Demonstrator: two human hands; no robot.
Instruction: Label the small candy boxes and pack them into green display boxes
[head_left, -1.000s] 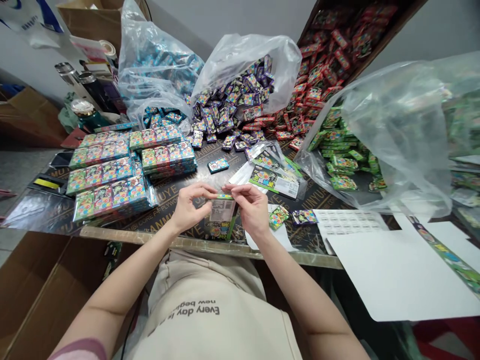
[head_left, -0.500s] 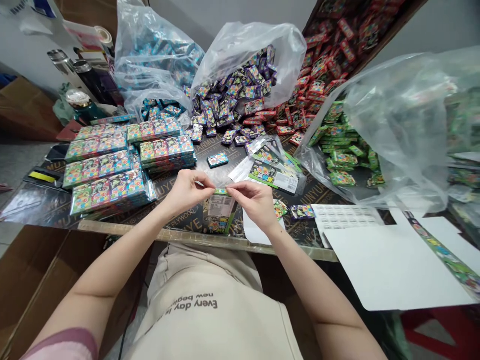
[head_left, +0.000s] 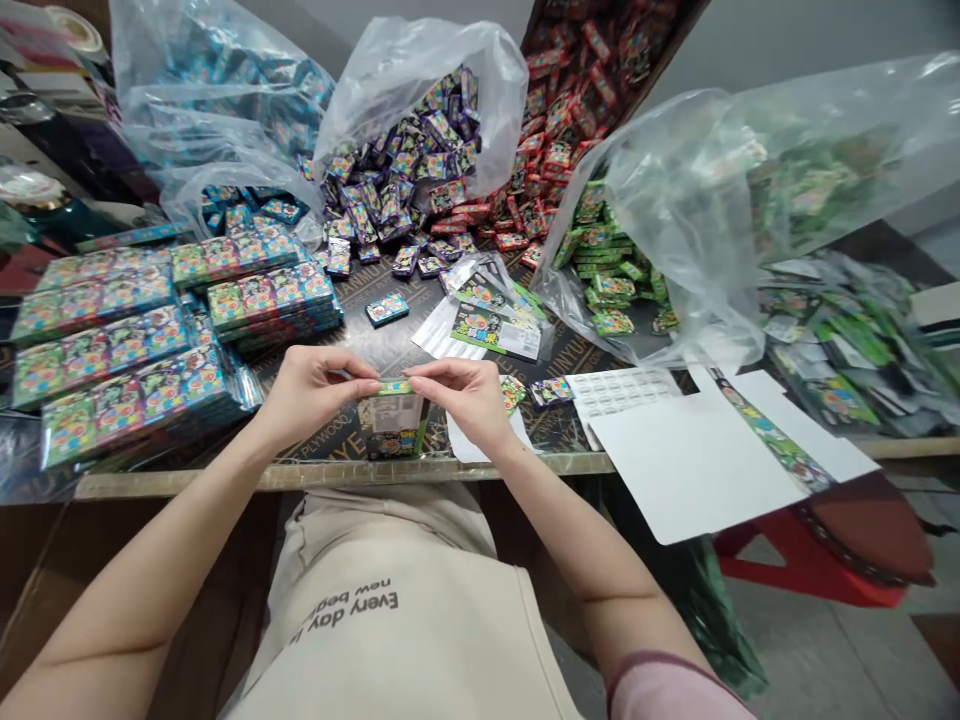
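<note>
My left hand [head_left: 313, 392] pinches the left end of the top edge of a small black-and-green printed packet [head_left: 395, 418]. At the other end of that edge, my right hand [head_left: 471, 398] grips it between thumb and fingertips. The packet stands upright near the table's front edge, its clear and printed face towards me. Just beyond my hands lies a single blue small box [head_left: 387, 309]. Right of my right hand are a purple small box [head_left: 551, 391] and a green small box [head_left: 513, 393], the latter partly hidden beside a white paper [head_left: 459, 440].
Wrapped box sets [head_left: 135, 385] are stacked at left. Behind stand bags of blue [head_left: 240, 215], purple [head_left: 390, 170] and green boxes [head_left: 611, 285], plus a red heap [head_left: 555, 130]. Flat printed packets [head_left: 495, 328] lie mid-table. White card [head_left: 690, 470] overhangs the front edge above a red stool [head_left: 817, 570].
The view has turned to the right, bringing a pile of printed packets and the stool into sight. Both hands keep their pinch on the packet's top edge.
</note>
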